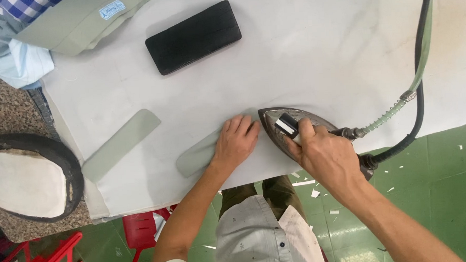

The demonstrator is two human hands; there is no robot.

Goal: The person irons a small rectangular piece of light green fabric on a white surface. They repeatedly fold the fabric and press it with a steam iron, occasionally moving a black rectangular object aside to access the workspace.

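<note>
At the frame's centre, the left hand (236, 141) lies flat, fingers spread, pinning a pale grey-green rounded fabric strip (195, 158) to the white padded pressing table (313, 49). The right hand (320, 156) is clenched around the handle of a worn metal steam iron (280, 125), its nose just beside the strip's covered right end. A matching strip (121, 144) lies apart at left, below a black rectangular pad (193, 37). Pressing of this piece looks only just begun.
</note>
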